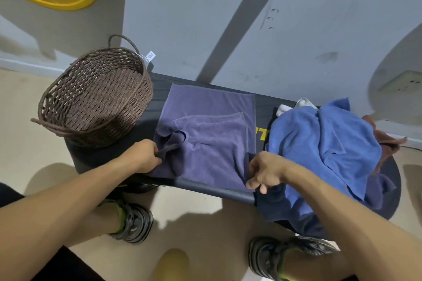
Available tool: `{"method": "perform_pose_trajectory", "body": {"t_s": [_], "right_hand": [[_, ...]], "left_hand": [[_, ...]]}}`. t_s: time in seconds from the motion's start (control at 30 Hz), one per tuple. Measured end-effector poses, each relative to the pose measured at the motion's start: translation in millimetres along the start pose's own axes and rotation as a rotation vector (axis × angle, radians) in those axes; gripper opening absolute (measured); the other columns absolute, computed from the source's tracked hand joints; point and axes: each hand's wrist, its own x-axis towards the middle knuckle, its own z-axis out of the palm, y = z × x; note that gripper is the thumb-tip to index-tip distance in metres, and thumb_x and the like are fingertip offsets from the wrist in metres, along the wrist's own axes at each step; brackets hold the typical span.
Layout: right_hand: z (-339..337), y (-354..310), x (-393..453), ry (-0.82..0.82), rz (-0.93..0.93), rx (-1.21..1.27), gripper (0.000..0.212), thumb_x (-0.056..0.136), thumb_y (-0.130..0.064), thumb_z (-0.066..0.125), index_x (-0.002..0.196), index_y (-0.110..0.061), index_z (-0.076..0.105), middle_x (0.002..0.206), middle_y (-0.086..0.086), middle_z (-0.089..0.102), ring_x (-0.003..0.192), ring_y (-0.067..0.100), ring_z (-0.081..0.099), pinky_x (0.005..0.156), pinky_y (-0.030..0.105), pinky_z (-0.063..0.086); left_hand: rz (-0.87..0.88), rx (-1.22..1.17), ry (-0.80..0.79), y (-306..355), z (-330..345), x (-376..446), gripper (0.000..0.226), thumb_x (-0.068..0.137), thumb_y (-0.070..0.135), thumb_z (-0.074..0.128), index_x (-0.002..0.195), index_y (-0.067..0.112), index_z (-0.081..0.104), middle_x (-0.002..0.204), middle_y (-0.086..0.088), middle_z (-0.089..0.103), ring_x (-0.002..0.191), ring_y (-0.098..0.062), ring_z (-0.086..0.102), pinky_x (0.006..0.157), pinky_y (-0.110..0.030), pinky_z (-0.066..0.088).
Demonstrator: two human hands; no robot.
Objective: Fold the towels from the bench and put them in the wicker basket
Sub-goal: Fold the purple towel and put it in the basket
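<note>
So the purple towel (205, 130) is spread on the bench (212, 186) dead centre, with the near-left corner already bunched and flopped over on itself. The left hand (146, 155) has its fingers curled tight round that bunched corner, and the right hand (265, 173) is pinching the near-right edge at about 4 o'clock from the towel's middle. The wicker basket (96, 98) sits at 9 o'clock from the towel, right on the bench end, nothing visible in it.

What I'd worry about: that left grip is on a wad, not a clean corner, so any fold from here probably comes out lopsided (and then you redo it). The right hand is also touching the heap at 3 o'clock, the blue towel (328, 143) lying over a navy towel (285, 207), and the navy one already hangs off the near edge. Lift the purple edge carelessly and you could snag it and drag the pile to the floor. There's a white cloth (294, 106) and a rust-brown cloth (386, 141) tucked behind too, can't tell how many layers.
</note>
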Motion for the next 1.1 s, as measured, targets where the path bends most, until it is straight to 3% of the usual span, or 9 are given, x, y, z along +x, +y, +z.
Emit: {"method": "perform_pose_trajectory", "body": {"t_s": [0.17, 0.27, 0.37, 0.43, 0.53, 0.7, 0.83, 0.97, 1.1], "right_hand": [[-14.8, -13.7, -8.4, -0.147, 0.266, -0.2, 0.023, 0.084, -0.024, 0.074, 0.07, -0.009, 0.064, 0.049, 0.001, 0.066, 0.041, 0.012, 0.06, 0.057, 0.026, 0.055], [-33.8, -45.5, 1.6, 0.293, 0.105, -0.313, 0.018, 0.079, -0.02, 0.067, 0.066, -0.011, 0.058, 0.059, 0.005, 0.063, 0.059, 0.024, 0.062, 0.055, 0.027, 0.051], [-44.4, -88.6, 22.2, 0.533, -0.218, -0.065, 0.01, 0.084, -0.016, 0.06, 0.09, -0.011, 0.067, 0.094, 0.008, 0.07, 0.091, 0.032, 0.063, 0.077, 0.036, 0.053], [-36.5, -113.4, 37.9, 0.519, -0.36, 0.063, 0.017, 0.086, -0.01, 0.056, 0.098, -0.013, 0.067, 0.102, 0.005, 0.072, 0.1, 0.031, 0.063, 0.085, 0.033, 0.05], [-19.9, -142.0, 69.4, 0.429, -0.441, -0.047, 0.028, 0.088, -0.009, 0.059, 0.115, -0.014, 0.064, 0.115, 0.008, 0.065, 0.106, 0.03, 0.059, 0.085, 0.03, 0.045], [-25.2, -189.4, 119.7, 0.33, -0.324, -0.347, 0.033, 0.085, -0.029, 0.07, 0.116, -0.021, 0.062, 0.121, 0.009, 0.056, 0.116, 0.033, 0.047, 0.083, 0.038, 0.036], [-45.1, -199.1, 132.2, 0.188, -0.266, -0.397, 0.024, 0.089, -0.041, 0.067, 0.087, -0.017, 0.063, 0.096, 0.005, 0.059, 0.092, 0.03, 0.049, 0.087, 0.041, 0.037], [-77.5, -199.7, 132.6, 0.169, -0.344, -0.36, 0.027, 0.093, -0.031, 0.059, 0.077, -0.011, 0.065, 0.082, 0.01, 0.064, 0.074, 0.025, 0.051, 0.067, 0.029, 0.042], [-65.4, -204.5, 139.7, 0.097, -0.407, -0.247, 0.029, 0.085, -0.037, 0.074, 0.098, -0.013, 0.066, 0.08, -0.004, 0.064, 0.077, 0.019, 0.056, 0.07, 0.025, 0.042]], "left_hand": [[-0.017, -0.009, -0.076, -1.0, 7.2, 0.4, 0.026, 0.09, 0.027, 0.06, 0.065, 0.02, 0.055, 0.074, -0.004, 0.062, 0.072, -0.024, 0.061, 0.059, -0.028, 0.043], [-0.005, -0.073, -0.093, 0.8, 13.2, -3.2, 0.021, 0.088, 0.028, 0.062, 0.069, 0.019, 0.058, 0.068, -0.002, 0.062, 0.062, -0.022, 0.06, 0.053, -0.027, 0.047], [0.01, -0.101, -0.036, -5.0, 21.0, -9.3, 0.019, 0.084, 0.026, 0.065, 0.07, 0.014, 0.06, 0.069, -0.002, 0.064, 0.073, -0.026, 0.063, 0.06, -0.031, 0.044], [-0.001, -0.188, -0.011, -9.0, 22.9, -11.7, 0.02, 0.084, 0.027, 0.067, 0.076, 0.008, 0.064, 0.071, -0.005, 0.067, 0.075, -0.025, 0.064, 0.061, -0.031, 0.044], [0.025, -0.273, -0.037, -12.2, 25.2, -14.2, 0.02, 0.087, 0.027, 0.064, 0.078, 0.01, 0.066, 0.071, -0.006, 0.068, 0.071, -0.024, 0.063, 0.062, -0.031, 0.046], [0.045, -0.376, -0.05, -22.8, 32.6, -19.6, 0.023, 0.091, 0.024, 0.061, 0.071, 0.013, 0.057, 0.056, 0.006, 0.053, 0.053, -0.009, 0.042, 0.05, -0.019, 0.035], [0.063, -0.397, -0.039, -34.5, 35.6, -21.8, 0.038, 0.094, 0.023, 0.059, 0.062, 0.015, 0.04, 0.05, 0.007, 0.039, 0.05, -0.011, 0.032, 0.047, -0.022, 0.027], [0.139, -0.522, -0.064, -45.8, 38.4, -22.5, 0.038, 0.096, 0.025, 0.058, 0.063, 0.012, 0.044, 0.045, 0.006, 0.037, 0.046, -0.01, 0.027, 0.048, -0.025, 0.024], [0.107, -0.644, -0.067, -55.7, 39.2, -19.6, 0.029, 0.096, 0.027, 0.06, 0.074, 0.008, 0.059, 0.049, 0.004, 0.046, 0.048, -0.009, 0.031, 0.053, -0.028, 0.028]]}}
